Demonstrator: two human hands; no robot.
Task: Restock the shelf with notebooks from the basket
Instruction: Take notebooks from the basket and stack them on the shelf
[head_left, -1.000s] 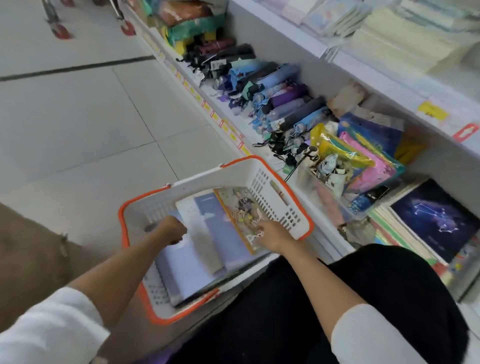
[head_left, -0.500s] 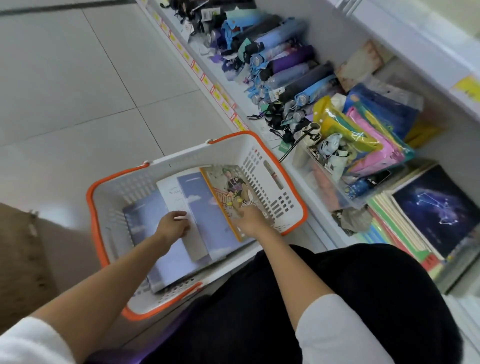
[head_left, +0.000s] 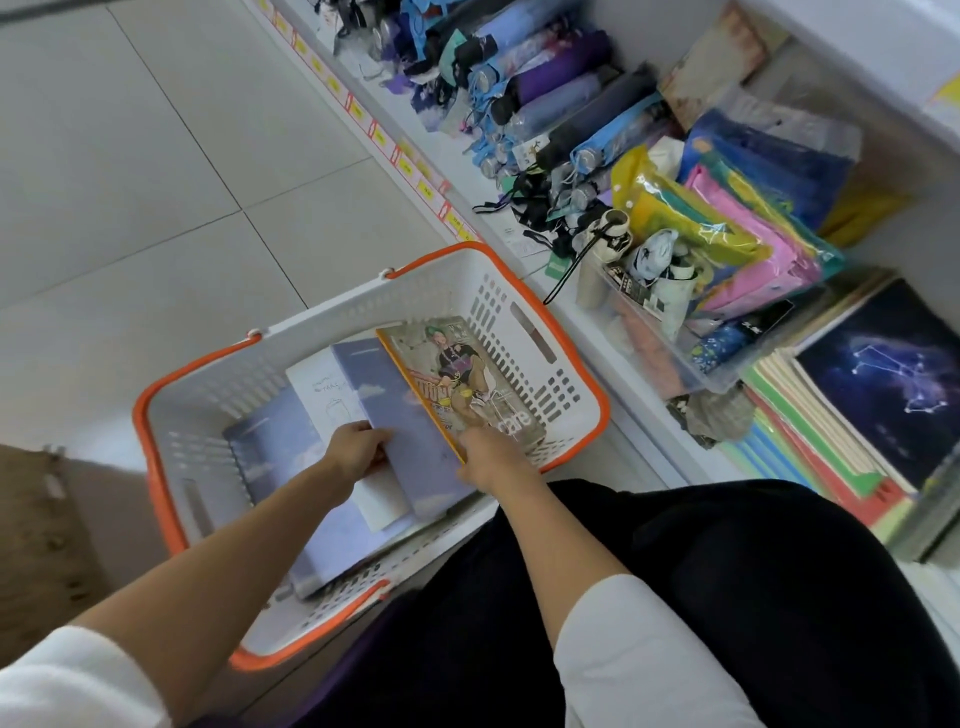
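Observation:
A white basket with an orange rim (head_left: 467, 291) stands on the floor by the low shelf (head_left: 582, 332). Several notebooks lie in it. My right hand (head_left: 491, 457) grips the near edge of a notebook with a green-haired figure on its cover (head_left: 457, 379), which is tilted up. My left hand (head_left: 356, 449) holds the left edge of a lilac cloud-print notebook (head_left: 405, 415). A white notebook (head_left: 324, 392) and another lilac one (head_left: 270, 447) lie beside and under them.
On the shelf lies a stack of notebooks topped by a dark constellation cover (head_left: 888, 379). A clear bin of pouches (head_left: 696, 343) and rows of folded umbrellas (head_left: 550, 104) fill the shelf further along. My black-clad knees (head_left: 727, 571) are close to the basket. Tiled floor (head_left: 156, 182) spreads left.
My left hand moved right from the basket's left side onto the lilac notebook. The figure-cover notebook has tipped up higher in my right hand. The view swung downward.

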